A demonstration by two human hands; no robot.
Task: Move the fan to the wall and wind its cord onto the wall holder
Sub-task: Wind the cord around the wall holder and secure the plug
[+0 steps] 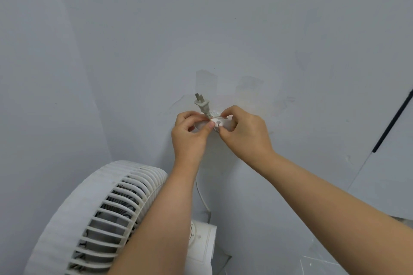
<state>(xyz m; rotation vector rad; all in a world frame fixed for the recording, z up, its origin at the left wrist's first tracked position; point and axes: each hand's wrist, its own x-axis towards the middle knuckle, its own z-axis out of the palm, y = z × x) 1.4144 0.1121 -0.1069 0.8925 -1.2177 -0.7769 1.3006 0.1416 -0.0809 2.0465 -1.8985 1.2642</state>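
Fan (107,219) stands near left, by the wall (201,29). Left hand (190,134) and right hand (243,129) pinch the cord (202,196) at the wall holder (218,123); plug (202,104) juts upward. Winding apparently nearly done.

Your bare arms reach forward and up, forearms converging so that the hands nearly meet, backs of the hands toward you. Your left hand (190,134) curls its fingers round the left end of the holder (216,122), thumb tip raised toward the middle. Your right hand (244,128) pinches the holder's right end, forefinger bent over the top, thumb beneath. The left forearm rises almost straight up the frame, and the right comes in aslant from the lower right.
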